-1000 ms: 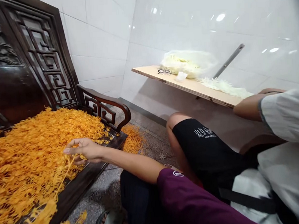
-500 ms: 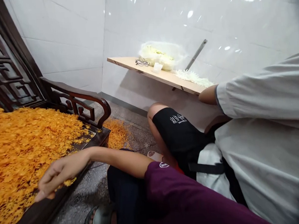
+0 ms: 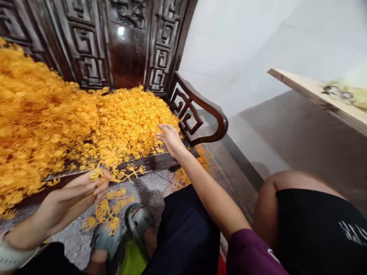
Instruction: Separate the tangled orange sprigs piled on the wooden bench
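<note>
My left hand [image 3: 71, 196], with a pale band on its wrist, is closed on a branching orange plastic sprue. Its thin stems and small hand-like or flower-like ends [image 3: 111, 207] hang below and to the right of my fingers. Out over the right part of the bench is my right hand [image 3: 171, 140], fingers stretched and a little apart, with nothing visible in it. Just beyond it lies a heap of loose orange plastic pieces [image 3: 136, 119]. A taller mound of orange sprues [image 3: 31, 116] fills the left side of the bench.
The dark carved wooden bench has a curved armrest [image 3: 217, 115] at right. Orange scraps [image 3: 185, 176] lie on the floor beside it. A wooden shelf [image 3: 294, 82] with glasses [image 3: 338, 94] juts from the right. Close by is another person's knee [image 3: 296, 181]. Something green [image 3: 133, 259] sits between my feet.
My view has turned left toward the bench. My left hand has come into view with the orange sprue. My right hand has left the bench's front edge, and its fingers are now spread over the heap.
</note>
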